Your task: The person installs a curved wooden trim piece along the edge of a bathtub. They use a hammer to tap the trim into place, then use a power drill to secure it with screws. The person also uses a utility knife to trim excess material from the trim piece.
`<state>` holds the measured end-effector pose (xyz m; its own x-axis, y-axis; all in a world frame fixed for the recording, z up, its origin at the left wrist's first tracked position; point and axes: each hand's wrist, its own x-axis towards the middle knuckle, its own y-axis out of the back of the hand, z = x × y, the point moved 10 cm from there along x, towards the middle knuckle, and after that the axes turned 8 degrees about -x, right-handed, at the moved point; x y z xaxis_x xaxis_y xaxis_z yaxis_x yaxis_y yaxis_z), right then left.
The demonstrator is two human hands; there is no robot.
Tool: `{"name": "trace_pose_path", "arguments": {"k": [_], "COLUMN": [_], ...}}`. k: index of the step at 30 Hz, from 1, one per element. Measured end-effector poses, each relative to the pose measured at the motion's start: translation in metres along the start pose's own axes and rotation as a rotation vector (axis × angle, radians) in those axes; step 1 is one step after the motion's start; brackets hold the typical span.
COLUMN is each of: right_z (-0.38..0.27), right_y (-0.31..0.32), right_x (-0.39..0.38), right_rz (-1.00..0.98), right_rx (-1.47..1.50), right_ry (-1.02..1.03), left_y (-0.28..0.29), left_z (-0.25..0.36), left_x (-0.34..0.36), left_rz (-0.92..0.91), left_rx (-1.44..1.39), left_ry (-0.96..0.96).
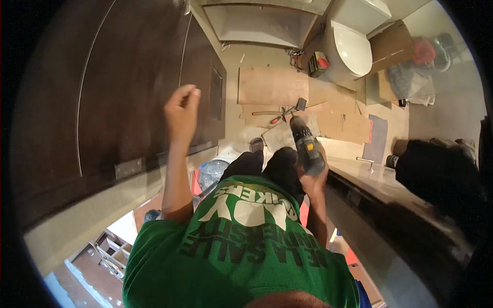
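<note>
My left hand (182,109) is raised against the dark brown door (128,77), fingers loosely curled, holding nothing that I can see. My right hand (314,174) grips a black and yellow power drill (306,143) that points away from me, down toward the floor. My green printed shirt (241,241) fills the lower middle of the view, with my dark trousers and a shoe (257,145) below the drill.
Cardboard sheets (272,84) cover the bathroom floor, with a hammer (287,110) lying on them. A white toilet (352,49) stands at the back, a red and black box (318,62) beside it. A countertop (370,177) runs along my right. A metal hinge (128,168) sits on the door's edge.
</note>
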<state>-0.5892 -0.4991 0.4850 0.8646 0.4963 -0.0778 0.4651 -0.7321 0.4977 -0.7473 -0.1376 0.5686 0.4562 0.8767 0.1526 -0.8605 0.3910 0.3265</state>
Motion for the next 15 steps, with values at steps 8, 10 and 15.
{"name": "trace_pose_path", "arguments": {"k": [8, 10, 15], "right_z": [0.000, -0.001, -0.007], "right_y": [-0.006, -0.007, -0.010], "right_x": [0.147, 0.180, 0.244], "right_rz": [-0.038, -0.003, -0.121], "right_rx": [0.110, 0.072, -0.034], "right_ry": [-0.109, 0.003, 0.017], "left_y": [0.050, 0.043, 0.043], "left_z": [-0.075, -0.072, -0.098], "left_x": [0.097, 0.091, 0.105], "left_rz": [0.170, 0.155, 0.175], "left_rx": [0.258, 0.386, 0.403], "left_ry": [0.104, 0.110, 0.211]}}
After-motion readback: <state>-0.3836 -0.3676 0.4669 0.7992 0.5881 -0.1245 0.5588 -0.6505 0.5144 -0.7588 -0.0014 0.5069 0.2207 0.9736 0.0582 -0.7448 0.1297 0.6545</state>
